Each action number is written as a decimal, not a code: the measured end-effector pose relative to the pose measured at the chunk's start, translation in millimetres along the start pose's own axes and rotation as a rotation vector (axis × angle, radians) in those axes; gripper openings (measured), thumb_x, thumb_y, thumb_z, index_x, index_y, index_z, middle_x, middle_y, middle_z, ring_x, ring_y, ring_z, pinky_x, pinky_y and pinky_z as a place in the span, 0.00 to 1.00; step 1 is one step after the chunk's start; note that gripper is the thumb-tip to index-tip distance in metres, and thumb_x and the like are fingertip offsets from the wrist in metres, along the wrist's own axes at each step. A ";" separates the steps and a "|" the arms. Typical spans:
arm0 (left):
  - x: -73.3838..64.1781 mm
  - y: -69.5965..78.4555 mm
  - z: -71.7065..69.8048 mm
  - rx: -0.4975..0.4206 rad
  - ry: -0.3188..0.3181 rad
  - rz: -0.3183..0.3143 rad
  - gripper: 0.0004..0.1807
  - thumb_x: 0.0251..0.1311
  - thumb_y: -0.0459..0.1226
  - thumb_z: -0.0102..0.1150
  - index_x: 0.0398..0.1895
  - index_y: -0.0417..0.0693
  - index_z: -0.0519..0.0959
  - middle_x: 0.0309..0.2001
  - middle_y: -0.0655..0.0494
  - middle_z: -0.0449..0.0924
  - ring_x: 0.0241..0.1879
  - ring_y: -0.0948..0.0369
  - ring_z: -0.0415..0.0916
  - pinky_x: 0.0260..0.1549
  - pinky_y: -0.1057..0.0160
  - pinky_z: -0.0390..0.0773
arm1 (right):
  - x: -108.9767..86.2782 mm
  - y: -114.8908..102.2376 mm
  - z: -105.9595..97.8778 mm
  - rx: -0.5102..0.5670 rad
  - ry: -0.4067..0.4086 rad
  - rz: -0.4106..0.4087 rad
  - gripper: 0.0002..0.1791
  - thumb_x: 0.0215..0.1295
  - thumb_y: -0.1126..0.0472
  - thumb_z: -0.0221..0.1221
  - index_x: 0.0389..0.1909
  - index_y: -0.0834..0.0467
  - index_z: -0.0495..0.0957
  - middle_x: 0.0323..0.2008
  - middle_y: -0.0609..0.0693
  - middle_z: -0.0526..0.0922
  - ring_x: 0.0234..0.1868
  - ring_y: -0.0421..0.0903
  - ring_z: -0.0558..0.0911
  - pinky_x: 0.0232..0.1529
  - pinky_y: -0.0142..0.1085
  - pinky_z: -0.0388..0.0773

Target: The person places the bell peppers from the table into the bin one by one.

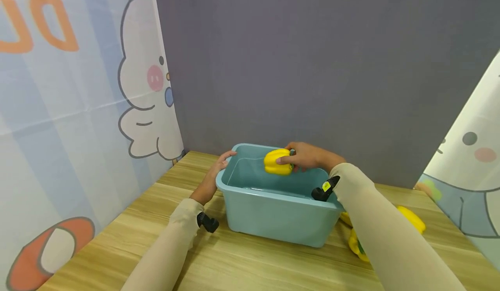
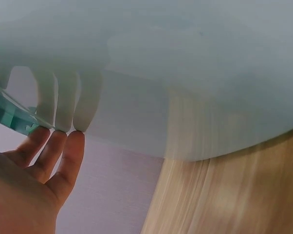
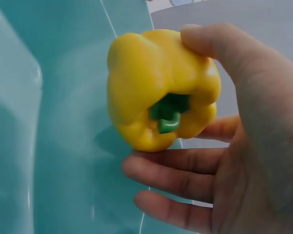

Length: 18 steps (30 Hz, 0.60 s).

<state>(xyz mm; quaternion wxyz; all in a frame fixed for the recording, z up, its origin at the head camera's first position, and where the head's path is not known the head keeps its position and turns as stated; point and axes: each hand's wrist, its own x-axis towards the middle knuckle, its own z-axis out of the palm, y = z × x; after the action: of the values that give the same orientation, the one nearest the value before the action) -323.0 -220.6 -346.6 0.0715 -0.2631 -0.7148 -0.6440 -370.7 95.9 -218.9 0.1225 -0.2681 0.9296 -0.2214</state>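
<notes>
My right hand (image 1: 306,155) holds a yellow bell pepper (image 1: 276,162) inside the mouth of a light blue plastic bin (image 1: 273,217), above its floor. In the right wrist view the thumb lies on one side of the pepper (image 3: 137,83) and fingers support the other; its green stem (image 3: 170,122) faces the camera. My left hand (image 1: 216,173) is at the bin's left end, by the rim. The left wrist view shows its fingertips touching the shiny outer wall (image 2: 185,63), fingers nearly straight. The left thumb is hidden there.
More yellow peppers lie on the wooden table right of the bin, one (image 1: 412,218) beyond my right forearm, another (image 1: 356,245) partly behind the sleeve. A grey panel (image 1: 332,65) stands behind the table, with a printed curtain (image 1: 78,122) at left.
</notes>
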 end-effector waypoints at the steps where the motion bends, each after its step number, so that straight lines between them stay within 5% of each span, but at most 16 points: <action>1: 0.3 -0.1 0.5 0.002 0.003 -0.002 0.31 0.74 0.55 0.34 0.76 0.55 0.57 0.72 0.39 0.58 0.63 0.35 0.64 0.55 0.33 0.67 | 0.0 0.3 0.1 -0.003 -0.009 0.005 0.44 0.63 0.32 0.59 0.67 0.61 0.65 0.50 0.55 0.78 0.43 0.51 0.81 0.42 0.41 0.80; 18: -0.3 2.1 3.6 0.012 0.002 0.010 0.30 0.76 0.53 0.33 0.76 0.54 0.56 0.74 0.47 0.53 0.64 0.35 0.62 0.56 0.32 0.65 | -2.2 2.7 -1.1 0.017 -0.009 0.005 0.38 0.68 0.34 0.56 0.63 0.61 0.68 0.47 0.57 0.82 0.43 0.51 0.83 0.43 0.44 0.80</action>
<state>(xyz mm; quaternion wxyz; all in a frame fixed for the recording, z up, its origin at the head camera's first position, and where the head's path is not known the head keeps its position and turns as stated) -320.9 -217.2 -345.5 0.0772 -0.2657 -0.7173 -0.6395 -370.4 99.5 -218.9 0.1296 -0.2659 0.9277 -0.2276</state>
